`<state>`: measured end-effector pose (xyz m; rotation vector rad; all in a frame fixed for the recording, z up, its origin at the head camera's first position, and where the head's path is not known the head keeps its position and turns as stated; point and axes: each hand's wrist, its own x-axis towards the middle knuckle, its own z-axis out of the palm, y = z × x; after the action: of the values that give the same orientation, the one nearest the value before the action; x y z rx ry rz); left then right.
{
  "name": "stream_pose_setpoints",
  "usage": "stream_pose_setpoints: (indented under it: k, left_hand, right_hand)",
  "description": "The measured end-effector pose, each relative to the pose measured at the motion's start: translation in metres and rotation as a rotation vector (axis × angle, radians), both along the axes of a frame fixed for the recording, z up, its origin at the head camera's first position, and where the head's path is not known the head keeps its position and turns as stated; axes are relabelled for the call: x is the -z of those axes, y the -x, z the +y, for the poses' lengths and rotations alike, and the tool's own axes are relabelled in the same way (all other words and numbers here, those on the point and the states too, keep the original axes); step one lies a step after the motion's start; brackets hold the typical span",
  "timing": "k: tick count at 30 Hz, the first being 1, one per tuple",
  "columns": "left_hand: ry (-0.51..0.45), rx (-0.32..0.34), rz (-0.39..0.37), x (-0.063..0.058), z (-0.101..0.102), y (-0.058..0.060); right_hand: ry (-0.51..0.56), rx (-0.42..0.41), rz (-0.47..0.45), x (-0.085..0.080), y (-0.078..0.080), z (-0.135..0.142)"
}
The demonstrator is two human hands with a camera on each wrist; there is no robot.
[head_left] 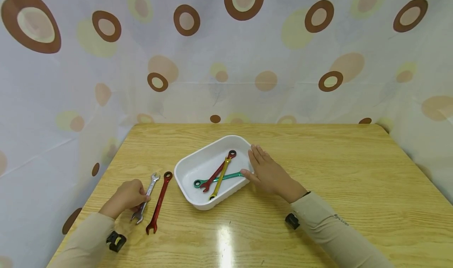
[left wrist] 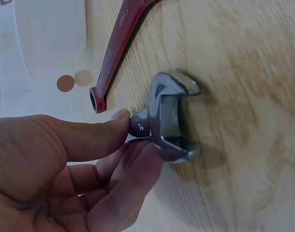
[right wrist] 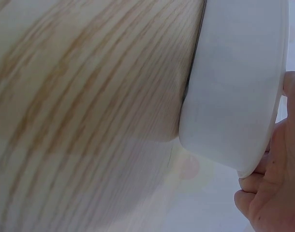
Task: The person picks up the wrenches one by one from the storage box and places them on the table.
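Observation:
My left hand (head_left: 130, 195) pinches a silver open-ended wrench (head_left: 150, 189) between thumb and fingers at the table's left side. In the left wrist view, the wrench's open jaw end (left wrist: 167, 118) sticks out past the fingertips. Just right of it lies a red combination wrench (head_left: 160, 203). My right hand (head_left: 269, 175) rests at the right end of a white plastic tray (head_left: 191, 160), fingers extended along the rim and thumb over the near edge. Inside the tray, a yellow wrench (head_left: 221, 178) crosses a red wrench (head_left: 214, 176) and a green wrench (head_left: 230, 176).
The wooden table (head_left: 354, 181) extends to the right of the tray. Behind and beside it hangs a pale curtain (head_left: 226, 99) with brown and yellow circles. Each sleeve carries a small black device at the wrist.

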<state>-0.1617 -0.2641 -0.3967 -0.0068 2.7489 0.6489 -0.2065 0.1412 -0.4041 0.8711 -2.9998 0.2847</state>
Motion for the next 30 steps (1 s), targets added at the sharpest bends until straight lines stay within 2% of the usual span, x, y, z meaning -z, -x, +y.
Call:
stream_pose_setpoints:
  k: [14, 19, 30]
  left_hand:
    - [0.0, 0.006, -0.028, 0.0007, 0.0005, 0.003]
    - [-0.002, 0.0, -0.048, 0.004, 0.0, 0.0013]
    - [0.002, -0.009, -0.037, 0.0026, -0.001, 0.0048]
  right_hand:
    - [-0.002, 0.004, 0.018, -0.0017, 0.0008, -0.0003]
    - [0.009, 0.006, -0.009, 0.0005, -0.0008, 0.0001]
    - [0.002, 0.013, -0.002, 0.0001, 0.004, -0.0003]
